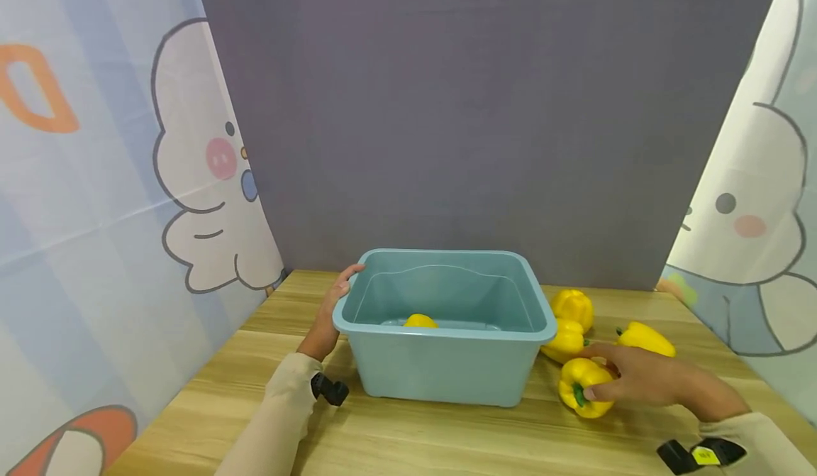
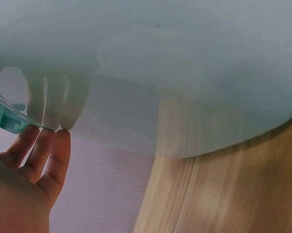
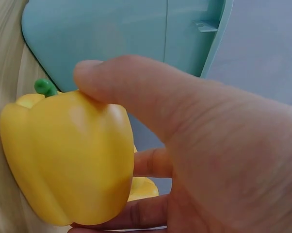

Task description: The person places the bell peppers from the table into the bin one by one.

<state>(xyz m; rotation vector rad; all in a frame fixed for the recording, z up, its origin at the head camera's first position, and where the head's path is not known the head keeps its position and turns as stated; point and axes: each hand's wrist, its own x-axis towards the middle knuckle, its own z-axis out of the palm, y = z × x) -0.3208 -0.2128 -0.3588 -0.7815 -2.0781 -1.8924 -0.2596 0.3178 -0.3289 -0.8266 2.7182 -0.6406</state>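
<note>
A blue-green plastic bin (image 1: 440, 369) stands on the table. My left hand (image 1: 328, 313) is at its left side, fingers fairly straight. Its fingertips touch the bin's outer wall (image 2: 194, 63) in the left wrist view; the thumb is out of sight there. Right of the bin, my right hand (image 1: 651, 377) grips a yellow bell pepper (image 1: 571, 377) with a green stem. In the right wrist view, the thumb presses on that pepper (image 3: 68, 160) near its top, with other fingers curled behind and below. One yellow pepper (image 1: 420, 320) shows inside the bin.
Two yellow bell peppers, one farther back (image 1: 574, 307) and one nearer (image 1: 563, 342), lie against or close to the bin's right side. Another pepper (image 1: 647, 338) lies behind my right hand. A grey panel (image 1: 447, 121) rises behind the wooden table (image 1: 255, 362), with printed curtains at both sides.
</note>
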